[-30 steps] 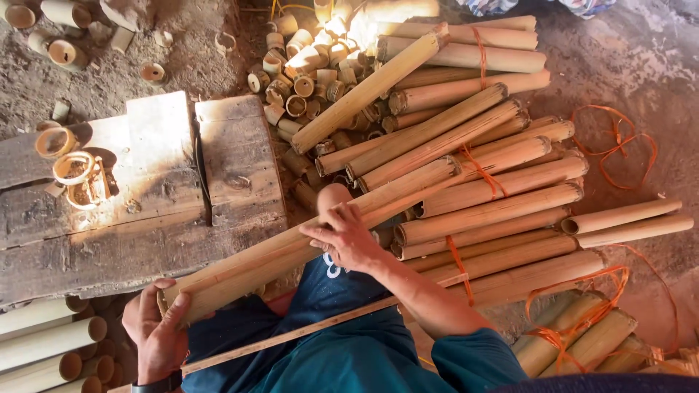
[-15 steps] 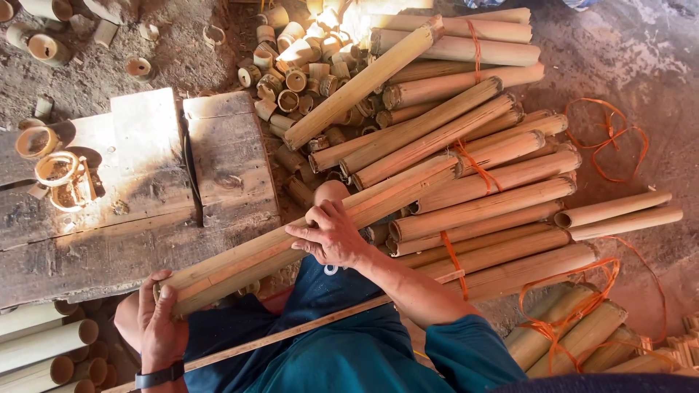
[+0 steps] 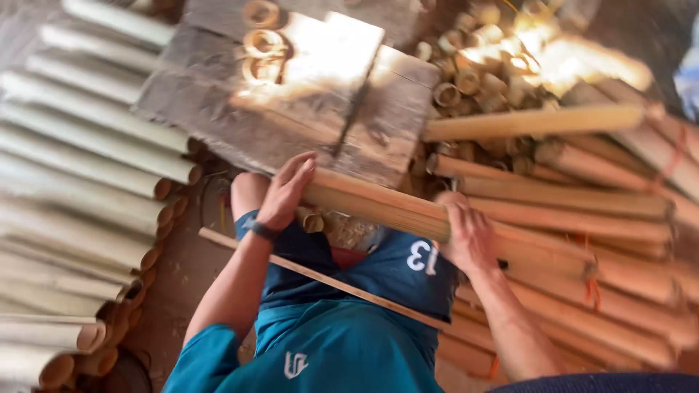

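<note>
My left hand [image 3: 285, 191] grips the near end of a long bamboo pole [image 3: 378, 206] that lies across my lap. My right hand [image 3: 466, 236] holds the same pole further along, where it reaches a heap of bamboo poles [image 3: 582, 211]. The pole's near end rests by the edge of a worn wooden block [image 3: 306, 94]. A thin wooden slat [image 3: 342, 287] lies across my legs, under my arms. The picture is blurred by motion.
Pale bamboo poles [image 3: 80, 189] lie stacked on the left. Short bamboo rings [image 3: 262, 47] sit on the wooden block, and a pile of cut bamboo rings [image 3: 480, 65] lies behind it. Some poles on the right are tied with orange string [image 3: 590, 280].
The view has swung round and moved closer. Both hands still hold the pole, which has been drawn out of the heap and now lies across my lap by the block.
</note>
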